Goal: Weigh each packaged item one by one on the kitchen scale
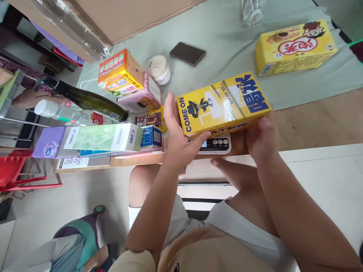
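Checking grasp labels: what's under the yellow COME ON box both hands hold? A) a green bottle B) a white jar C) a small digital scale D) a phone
C: the yellow COME ON box, gripped by left hand and right hand, is above a small digital scale with display and buttons.

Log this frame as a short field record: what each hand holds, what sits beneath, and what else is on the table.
left hand: grips the left end of the yellow COME ON box
right hand: grips the box's right end
beneath box: white scale at the table edge
behind: phone, Dove jar, second yellow box on the green cloth
left: dark bottle, stacked cartons
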`<state>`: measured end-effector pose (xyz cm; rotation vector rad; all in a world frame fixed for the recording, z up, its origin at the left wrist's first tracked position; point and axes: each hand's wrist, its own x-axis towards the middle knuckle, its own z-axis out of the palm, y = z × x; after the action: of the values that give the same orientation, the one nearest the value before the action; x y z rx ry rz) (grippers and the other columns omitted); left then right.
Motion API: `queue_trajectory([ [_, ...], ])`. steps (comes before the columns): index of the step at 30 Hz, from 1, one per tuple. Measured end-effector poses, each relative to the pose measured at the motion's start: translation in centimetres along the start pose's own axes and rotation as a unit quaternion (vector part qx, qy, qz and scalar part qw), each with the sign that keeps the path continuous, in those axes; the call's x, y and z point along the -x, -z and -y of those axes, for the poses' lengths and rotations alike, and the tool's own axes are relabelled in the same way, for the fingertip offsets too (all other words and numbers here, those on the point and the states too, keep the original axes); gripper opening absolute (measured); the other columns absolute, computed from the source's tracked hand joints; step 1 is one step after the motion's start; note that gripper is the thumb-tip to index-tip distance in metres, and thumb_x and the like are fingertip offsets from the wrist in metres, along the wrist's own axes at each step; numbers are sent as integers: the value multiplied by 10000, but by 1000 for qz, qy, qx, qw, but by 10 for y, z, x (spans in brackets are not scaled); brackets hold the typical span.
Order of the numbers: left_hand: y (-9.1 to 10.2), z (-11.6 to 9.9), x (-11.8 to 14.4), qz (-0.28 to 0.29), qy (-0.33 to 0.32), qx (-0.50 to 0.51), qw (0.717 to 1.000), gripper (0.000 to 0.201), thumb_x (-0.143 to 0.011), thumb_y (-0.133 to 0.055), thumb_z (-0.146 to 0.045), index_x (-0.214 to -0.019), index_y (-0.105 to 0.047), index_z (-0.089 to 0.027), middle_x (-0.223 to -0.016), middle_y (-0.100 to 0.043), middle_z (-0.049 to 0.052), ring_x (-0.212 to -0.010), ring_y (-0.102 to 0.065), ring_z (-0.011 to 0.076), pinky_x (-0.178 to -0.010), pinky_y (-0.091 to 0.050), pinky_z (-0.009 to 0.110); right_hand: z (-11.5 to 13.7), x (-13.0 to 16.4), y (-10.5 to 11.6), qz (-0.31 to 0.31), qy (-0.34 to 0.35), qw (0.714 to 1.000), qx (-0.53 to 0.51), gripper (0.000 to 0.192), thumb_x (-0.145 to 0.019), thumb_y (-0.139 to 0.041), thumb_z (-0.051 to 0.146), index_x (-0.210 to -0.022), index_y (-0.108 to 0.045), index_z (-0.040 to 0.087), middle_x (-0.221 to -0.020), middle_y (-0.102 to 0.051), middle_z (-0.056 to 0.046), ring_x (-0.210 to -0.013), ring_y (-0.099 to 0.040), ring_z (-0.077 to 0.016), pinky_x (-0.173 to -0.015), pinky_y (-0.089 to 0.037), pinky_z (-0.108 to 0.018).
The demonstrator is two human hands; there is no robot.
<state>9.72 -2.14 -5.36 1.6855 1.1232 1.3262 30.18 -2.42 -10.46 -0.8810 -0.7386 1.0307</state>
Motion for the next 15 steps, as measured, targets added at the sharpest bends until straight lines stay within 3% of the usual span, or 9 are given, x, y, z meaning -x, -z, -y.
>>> queue_trajectory([
  [3,-10,8,30,-59,140,35,988,981,-786,-785,-703,-1532,-210,-427,-1741,-225,70,-1669,-220,315,-1363,-306,514,-1,0,2,5,-5,1000,13,374,-782,-697,590,-1020,-681,302,-1030,-737,-47,-1252,-654,-275,-1193,-505,-485],
  [6,-10,18,49,-54,235,52,969,945,-786,-721,-788,-1497,-312,-318,-1662,-379,159,-1613,-352,345,-1347,-332,537,1,2,1,17,-27,999,17,452,-765,-718,595,-1086,-656,283,-1110,-730,-71,-1260,-651,-274,-1131,-551,-488],
  [11,-5,23,47,-16,216,80,973,929,-788,-709,-792,-1504,-404,-285,-1620,-492,146,-1533,-480,343,-1304,-412,523,4,7,-3,26,-48,998,27,481,-764,-767,533,-1146,-577,314,-1210,-709,-45,-1197,-675,-228,-1071,-585,-458],
  [15,-6,24,40,5,187,121,975,787,-830,-706,-747,-1451,-504,-308,-1443,-659,104,-1346,-652,299,-1160,-564,447,-1,5,0,-19,-45,998,41,587,-660,-851,544,-1130,-591,307,-1184,-705,-49,-1126,-689,-235,-1042,-594,-434],
])
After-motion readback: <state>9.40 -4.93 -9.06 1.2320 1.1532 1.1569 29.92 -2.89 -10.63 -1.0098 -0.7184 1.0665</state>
